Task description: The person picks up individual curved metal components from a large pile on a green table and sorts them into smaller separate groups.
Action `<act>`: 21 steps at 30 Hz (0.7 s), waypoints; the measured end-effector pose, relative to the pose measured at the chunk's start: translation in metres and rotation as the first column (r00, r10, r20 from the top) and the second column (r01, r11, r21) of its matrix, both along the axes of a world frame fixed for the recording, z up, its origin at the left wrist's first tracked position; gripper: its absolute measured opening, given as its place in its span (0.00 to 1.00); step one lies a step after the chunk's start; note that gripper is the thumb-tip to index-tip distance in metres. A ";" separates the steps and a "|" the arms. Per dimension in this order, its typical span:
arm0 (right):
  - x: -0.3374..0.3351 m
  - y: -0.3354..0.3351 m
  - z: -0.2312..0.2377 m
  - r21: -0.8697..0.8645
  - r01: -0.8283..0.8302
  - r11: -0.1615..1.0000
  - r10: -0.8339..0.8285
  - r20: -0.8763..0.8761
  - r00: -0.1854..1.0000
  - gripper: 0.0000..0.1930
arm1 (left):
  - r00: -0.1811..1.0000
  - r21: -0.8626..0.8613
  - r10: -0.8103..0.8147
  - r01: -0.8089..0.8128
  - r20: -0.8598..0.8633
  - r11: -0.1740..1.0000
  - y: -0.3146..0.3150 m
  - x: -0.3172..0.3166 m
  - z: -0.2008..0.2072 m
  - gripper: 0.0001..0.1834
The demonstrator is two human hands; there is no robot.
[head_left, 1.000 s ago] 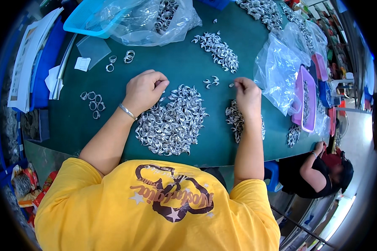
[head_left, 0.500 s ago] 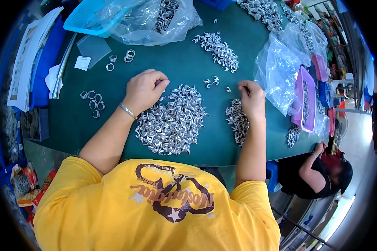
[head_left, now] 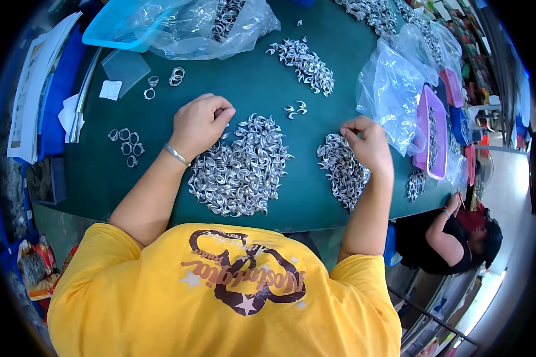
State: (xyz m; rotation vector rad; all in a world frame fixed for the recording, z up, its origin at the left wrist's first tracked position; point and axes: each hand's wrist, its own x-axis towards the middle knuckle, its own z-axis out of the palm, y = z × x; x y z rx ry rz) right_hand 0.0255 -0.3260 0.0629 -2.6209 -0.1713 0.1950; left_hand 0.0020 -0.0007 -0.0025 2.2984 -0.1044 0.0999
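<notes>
At the upper left edge of the large pile of silver crescent-shaped metal pieces [head_left: 241, 169] is my left hand [head_left: 201, 124]. Its fingers are curled in and the thumb presses against them; what they hold, if anything, is hidden. My right hand [head_left: 368, 143] hangs over the upper right side of a smaller pile of crescents [head_left: 342, 169]. Thumb and fingertips are drawn together there, and I cannot make out what is between them. Between the hands, slightly farther off, lie a few loose crescents [head_left: 295, 110]. Another heap of crescents [head_left: 305, 65] sits beyond them on the green table [head_left: 220, 80].
Several silver rings [head_left: 128, 143] lie at the left, with more rings [head_left: 176, 77] farther back. A blue basket [head_left: 116, 35] and a clear bag [head_left: 202, 41] stand far left. Right are a plastic bag [head_left: 393, 95], a pink tray [head_left: 423, 160] and another person [head_left: 449, 241].
The single crescent that lay near my right fingertips no longer shows on the table. My right hand has shifted slightly right and nearer, over the small pile. The left hand stays by the large pile.
</notes>
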 end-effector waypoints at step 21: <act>0.014 0.035 -0.043 0.088 -0.022 0.996 -0.017 0.424 0.906 0.04 | 1.000 -0.027 -0.015 0.015 0.008 1.000 0.000 -0.001 0.001 0.06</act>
